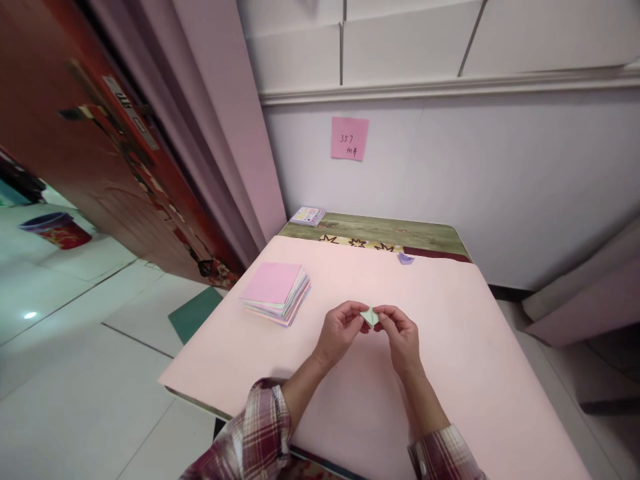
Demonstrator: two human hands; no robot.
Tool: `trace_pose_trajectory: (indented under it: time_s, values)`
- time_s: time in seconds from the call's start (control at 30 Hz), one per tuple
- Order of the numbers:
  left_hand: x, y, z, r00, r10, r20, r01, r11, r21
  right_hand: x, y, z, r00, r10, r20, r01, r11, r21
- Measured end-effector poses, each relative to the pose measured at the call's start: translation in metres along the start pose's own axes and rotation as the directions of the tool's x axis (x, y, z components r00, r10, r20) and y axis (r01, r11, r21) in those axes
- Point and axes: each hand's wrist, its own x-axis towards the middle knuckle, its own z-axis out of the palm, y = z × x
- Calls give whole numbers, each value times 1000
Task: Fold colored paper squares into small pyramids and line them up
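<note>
A small piece of folded pale green paper is held between my two hands over the pink table cover. My left hand pinches its left corner between thumb and fingers. On the other side, my right hand pinches the right corner the same way. A crease line shows down the middle of the paper. The fingertips cover its outer corners and underside. Up and to the left of my left hand lies a stack of coloured paper sheets, pink on top. Beyond my right hand rests a small folded purple paper piece.
The pink cover spreads over a table against the wall. A small pile of printed cards or packets sits at the back left corner. A pink note is stuck on the wall. At left stand an open red door and a bucket.
</note>
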Motion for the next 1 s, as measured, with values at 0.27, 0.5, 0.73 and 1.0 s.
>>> trace_pose_trajectory:
  time_s: [0.27, 0.5, 0.73, 1.0]
  values:
    - [-3, 8, -5, 999, 9, 34, -9, 1000, 2, -1, -2, -5, 992, -26, 122, 19, 998, 55]
    - [-5, 7, -10, 1000, -1, 16, 0, 999, 33, -3, -5, -5, 973, 4, 229, -38, 989, 145]
    - [-6, 9, -14, 998, 25, 61, -29, 998, 60, -3, -2, -8, 965, 4, 261, -47, 987, 156]
    - [-7, 8, -13, 996, 24, 85, -24, 1000, 2, -5, -6, -2, 978, -22, 208, -7, 990, 141]
